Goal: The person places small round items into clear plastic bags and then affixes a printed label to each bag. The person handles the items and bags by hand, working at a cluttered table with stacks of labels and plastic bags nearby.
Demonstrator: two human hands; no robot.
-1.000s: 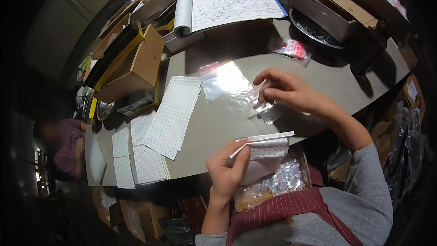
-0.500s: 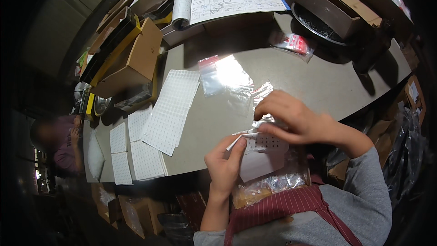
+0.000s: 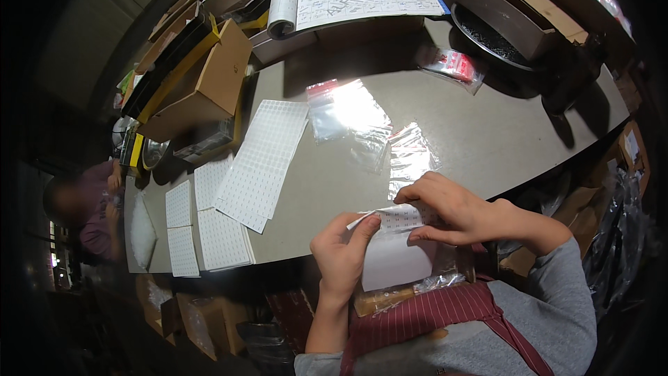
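Note:
My left hand (image 3: 341, 251) pinches the left end of a small white sheet of printed labels (image 3: 400, 218), which is bent over, its plain part hanging down above my lap. The thumb and fingers of my right hand (image 3: 463, 212) are at the sheet's right end; whether a loose label is between them is too small to tell. Just beyond my fingers lie clear plastic bags (image 3: 412, 150), and a second pile of clear zip bags (image 3: 351, 111) is behind them. Long label sheets (image 3: 263, 160) lie to the left, next to stacks of cut label sheets (image 3: 224, 237).
Open cardboard boxes (image 3: 209, 83) stand at the table's left. A drawing pad (image 3: 369, 0) with a rolled page is at the back. Right of it are a red-and-clear packet (image 3: 456, 66) and a round pan of dark small parts (image 3: 490, 38). Another person (image 3: 97, 216) sits far left.
My right hand has come down and nearer, from over the clear bags to the sheet's right end, uncovering the bags. My left hand keeps its pinch on the sheet.

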